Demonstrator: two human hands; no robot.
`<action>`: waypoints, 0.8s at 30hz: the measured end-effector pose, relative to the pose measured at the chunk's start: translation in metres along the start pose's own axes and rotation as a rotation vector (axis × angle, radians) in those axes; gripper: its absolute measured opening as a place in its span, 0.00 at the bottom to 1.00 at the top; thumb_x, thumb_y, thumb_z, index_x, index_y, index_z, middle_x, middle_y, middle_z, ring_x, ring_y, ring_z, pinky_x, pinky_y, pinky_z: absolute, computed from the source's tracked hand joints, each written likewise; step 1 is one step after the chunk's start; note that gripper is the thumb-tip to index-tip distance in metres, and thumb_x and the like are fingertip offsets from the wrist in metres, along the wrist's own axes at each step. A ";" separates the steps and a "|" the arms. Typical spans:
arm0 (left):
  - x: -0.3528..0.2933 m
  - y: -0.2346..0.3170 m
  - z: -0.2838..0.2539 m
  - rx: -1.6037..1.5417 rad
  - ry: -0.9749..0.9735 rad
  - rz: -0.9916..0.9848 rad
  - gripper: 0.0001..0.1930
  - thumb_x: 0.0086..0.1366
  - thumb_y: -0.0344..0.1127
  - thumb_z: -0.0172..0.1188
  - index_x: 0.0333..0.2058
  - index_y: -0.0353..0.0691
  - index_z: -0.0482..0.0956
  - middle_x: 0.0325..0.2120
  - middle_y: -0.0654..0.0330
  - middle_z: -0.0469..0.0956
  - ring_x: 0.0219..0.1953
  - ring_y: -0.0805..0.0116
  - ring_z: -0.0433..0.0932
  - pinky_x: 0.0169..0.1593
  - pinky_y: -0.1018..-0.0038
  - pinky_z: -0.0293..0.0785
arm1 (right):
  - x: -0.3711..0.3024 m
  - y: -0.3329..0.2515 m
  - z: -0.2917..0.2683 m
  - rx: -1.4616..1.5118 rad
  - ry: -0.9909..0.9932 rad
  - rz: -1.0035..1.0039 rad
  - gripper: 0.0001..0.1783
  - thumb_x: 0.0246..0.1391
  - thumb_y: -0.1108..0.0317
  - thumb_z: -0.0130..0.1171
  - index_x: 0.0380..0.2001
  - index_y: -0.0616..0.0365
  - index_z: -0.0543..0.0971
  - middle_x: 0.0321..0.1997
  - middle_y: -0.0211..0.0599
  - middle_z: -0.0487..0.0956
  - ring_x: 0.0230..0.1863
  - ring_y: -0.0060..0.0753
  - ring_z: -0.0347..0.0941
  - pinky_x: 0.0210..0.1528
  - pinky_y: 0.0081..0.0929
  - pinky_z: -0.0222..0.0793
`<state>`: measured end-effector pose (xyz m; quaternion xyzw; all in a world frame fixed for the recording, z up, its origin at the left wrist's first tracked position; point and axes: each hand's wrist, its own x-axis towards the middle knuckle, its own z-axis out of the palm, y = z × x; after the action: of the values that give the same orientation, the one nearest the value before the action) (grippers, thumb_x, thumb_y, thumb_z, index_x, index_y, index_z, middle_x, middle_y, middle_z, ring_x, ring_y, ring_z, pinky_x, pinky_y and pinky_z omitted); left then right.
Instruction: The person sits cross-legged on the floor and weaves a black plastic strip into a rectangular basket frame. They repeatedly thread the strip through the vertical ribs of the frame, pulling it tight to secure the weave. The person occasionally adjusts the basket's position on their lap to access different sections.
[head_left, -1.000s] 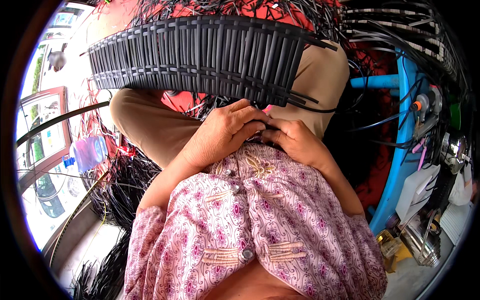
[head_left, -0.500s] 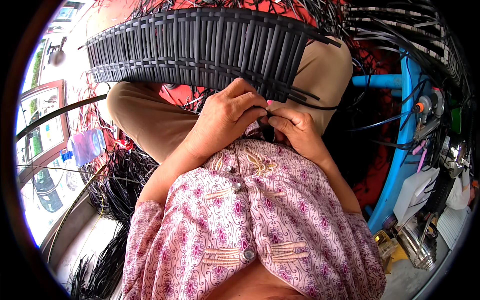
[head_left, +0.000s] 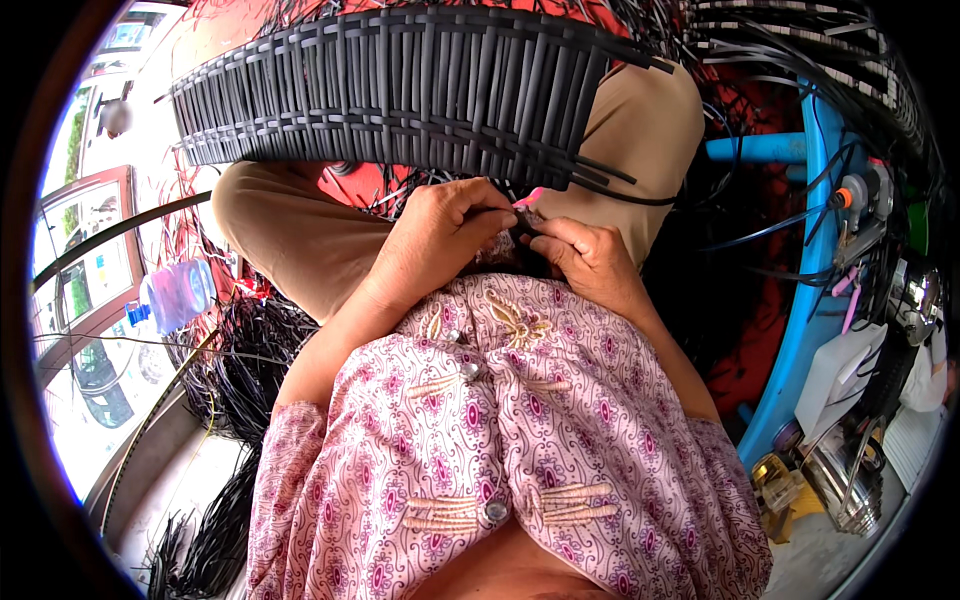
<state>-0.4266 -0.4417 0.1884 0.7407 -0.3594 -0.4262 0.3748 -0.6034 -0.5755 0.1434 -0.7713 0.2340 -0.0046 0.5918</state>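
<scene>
A curved panel woven from black strips (head_left: 390,90) rests across my bent knees. Just below its lower right corner, close to my belly, my left hand (head_left: 440,232) is closed, thumb and fingertips pressed together. Opposite it, my right hand (head_left: 587,256) is closed too, its thumb and forefinger pinched. A short bit of dark strip (head_left: 520,232) shows between the two sets of fingertips; most of it is hidden by them. Near the left fingertips a small pink piece (head_left: 530,198) sticks out, its kind unclear. Loose strip ends (head_left: 630,190) poke from the panel's right end.
Bundles of loose black strips (head_left: 240,350) lie at the left. To the right stands a blue plastic stool (head_left: 815,255), with tools and a metal flask (head_left: 845,485) beyond it. More woven work (head_left: 800,40) is at the upper right, above a red floor.
My left fingers have drawn down from the panel's lower edge, and the pink piece shows more. My right hand has shifted slightly left. The panel has moved a little up and left.
</scene>
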 end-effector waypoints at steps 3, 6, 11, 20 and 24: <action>-0.003 0.002 0.002 0.015 -0.016 0.017 0.05 0.64 0.29 0.63 0.36 0.33 0.82 0.23 0.62 0.80 0.26 0.79 0.78 0.32 0.78 0.74 | -0.003 0.002 0.001 0.057 0.051 -0.041 0.11 0.59 0.65 0.65 0.41 0.60 0.84 0.28 0.45 0.83 0.28 0.38 0.82 0.33 0.31 0.75; -0.005 0.005 0.003 0.044 -0.016 0.022 0.06 0.61 0.29 0.63 0.34 0.33 0.83 0.25 0.55 0.82 0.29 0.68 0.82 0.35 0.73 0.77 | -0.006 0.002 -0.001 0.031 0.045 -0.106 0.11 0.59 0.64 0.65 0.40 0.59 0.84 0.31 0.46 0.84 0.31 0.38 0.83 0.35 0.30 0.75; -0.005 0.006 0.007 0.064 -0.046 0.048 0.07 0.61 0.29 0.63 0.35 0.32 0.84 0.27 0.52 0.83 0.30 0.65 0.85 0.37 0.71 0.79 | -0.011 -0.001 -0.005 -0.035 0.068 -0.042 0.09 0.58 0.66 0.65 0.38 0.59 0.84 0.31 0.46 0.84 0.31 0.42 0.83 0.35 0.30 0.75; 0.059 0.006 0.005 0.168 0.286 0.207 0.10 0.65 0.31 0.61 0.42 0.32 0.83 0.28 0.58 0.83 0.31 0.72 0.83 0.34 0.76 0.77 | 0.009 -0.016 -0.046 -0.091 0.414 -0.061 0.09 0.61 0.67 0.62 0.36 0.63 0.83 0.16 0.36 0.74 0.19 0.21 0.71 0.25 0.25 0.67; 0.090 0.011 0.022 0.468 0.477 0.345 0.13 0.63 0.38 0.65 0.41 0.34 0.82 0.29 0.53 0.83 0.33 0.59 0.84 0.37 0.68 0.78 | 0.030 -0.012 -0.058 -0.098 0.469 -0.116 0.10 0.62 0.66 0.62 0.36 0.62 0.83 0.16 0.36 0.74 0.19 0.23 0.71 0.25 0.26 0.67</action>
<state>-0.4148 -0.5293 0.1575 0.8134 -0.4690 -0.0787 0.3350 -0.5887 -0.6368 0.1641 -0.7891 0.3205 -0.2062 0.4818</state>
